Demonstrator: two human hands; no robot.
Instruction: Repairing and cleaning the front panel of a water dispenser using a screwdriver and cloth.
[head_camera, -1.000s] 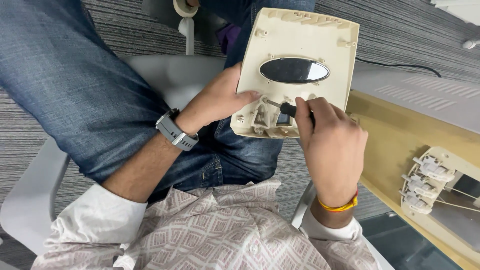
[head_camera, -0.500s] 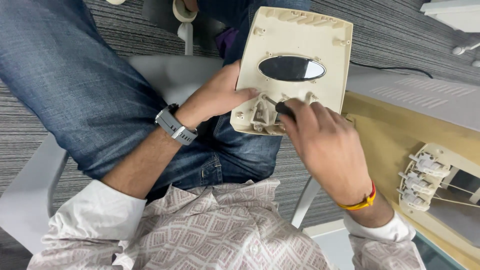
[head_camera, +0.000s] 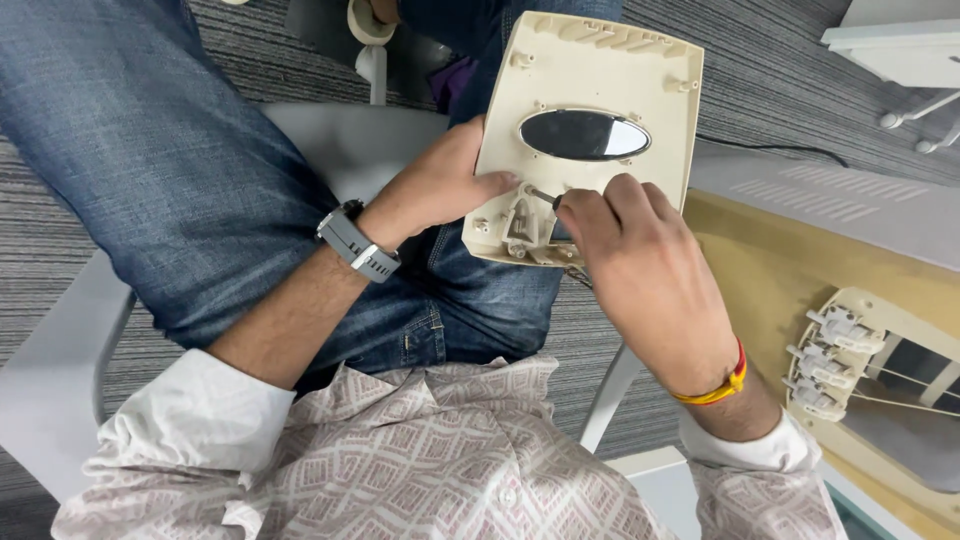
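Note:
A cream plastic housing with a dark oval window stands tilted over my lap. My left hand, with a grey watch on the wrist, grips the housing's lower left edge. My right hand is closed around a small screwdriver, whose metal tip points into the ribbed fittings at the housing's bottom. Most of the screwdriver handle is hidden under my fingers. A red and yellow band sits on my right wrist.
I sit on a white chair over grey striped carpet. A yellow tabletop lies at the right, with a second cream part with white clips on it. A white object stands at the top right.
My right hand has shifted slightly right and down along the housing's bottom, and the screwdriver's shaft now shows more. The view has drifted a little; my left hand keeps its grip.

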